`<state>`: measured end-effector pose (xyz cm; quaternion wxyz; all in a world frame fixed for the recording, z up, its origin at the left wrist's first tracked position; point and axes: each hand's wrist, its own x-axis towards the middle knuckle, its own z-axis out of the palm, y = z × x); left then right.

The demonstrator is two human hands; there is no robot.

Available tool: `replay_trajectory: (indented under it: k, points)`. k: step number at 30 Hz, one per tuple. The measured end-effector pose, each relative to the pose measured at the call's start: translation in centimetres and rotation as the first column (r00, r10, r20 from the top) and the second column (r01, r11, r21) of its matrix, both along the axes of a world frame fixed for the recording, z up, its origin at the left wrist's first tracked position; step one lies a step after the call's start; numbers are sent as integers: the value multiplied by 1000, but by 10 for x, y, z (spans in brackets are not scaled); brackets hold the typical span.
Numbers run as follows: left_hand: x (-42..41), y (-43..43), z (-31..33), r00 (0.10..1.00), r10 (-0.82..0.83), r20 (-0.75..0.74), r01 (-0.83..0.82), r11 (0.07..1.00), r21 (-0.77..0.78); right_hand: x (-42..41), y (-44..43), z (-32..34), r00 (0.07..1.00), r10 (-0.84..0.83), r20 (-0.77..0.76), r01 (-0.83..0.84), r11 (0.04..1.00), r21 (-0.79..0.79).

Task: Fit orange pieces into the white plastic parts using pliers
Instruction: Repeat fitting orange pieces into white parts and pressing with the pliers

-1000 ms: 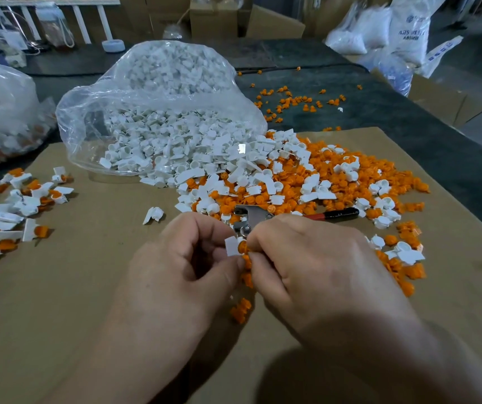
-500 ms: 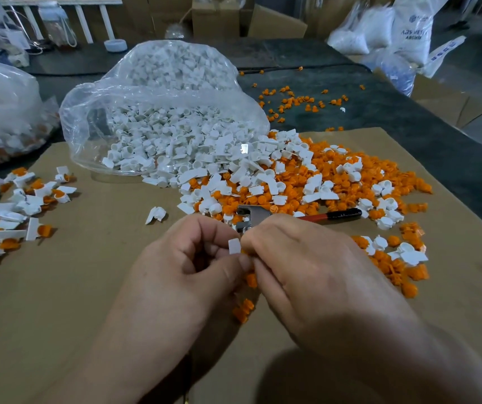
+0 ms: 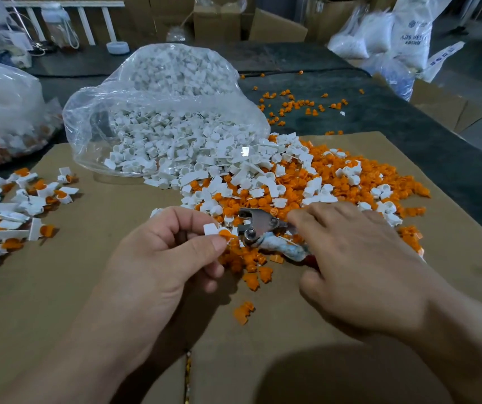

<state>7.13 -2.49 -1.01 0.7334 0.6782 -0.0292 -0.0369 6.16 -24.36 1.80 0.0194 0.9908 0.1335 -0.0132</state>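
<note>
- White plastic part (image 3: pixel 211 228) with a bright orange piece (image 3: pixel 224 234).
- Pliers (image 3: pixel 255 225): silver-grey metal head, handle wrapped in whitish cloth stained blue, with red beneath.
- Cardboard sheet (image 3: pixel 88 287): plain tan-brown.
- Plastic bag (image 3: pixel 161 91): clear, glossy.
- Table cover (image 3: pixel 409 126): dark grey.

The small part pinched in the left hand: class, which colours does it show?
White part, orange piece on it; clearest in the head view.
</note>
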Motion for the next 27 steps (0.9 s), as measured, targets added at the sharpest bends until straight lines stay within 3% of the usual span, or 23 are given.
replay_trajectory:
  k: [7,15,18,27]
  points:
    - [4,5,-7,997,-47,-59,42,995,-87,13,3,-4,999,0,45,4,997,-75]
    - [6,7,-7,996,-66,-56,57,986,-160,14,6,8,987,-84,138,59,982,178]
    - [4,6,-5,998,-55,-43,47,983,-177,10,3,13,984,-91,151,67,985,158]
    - [2,4,4,999,-2,36,12,961,-276,4,4,20,998,66,1,-65,982,176]
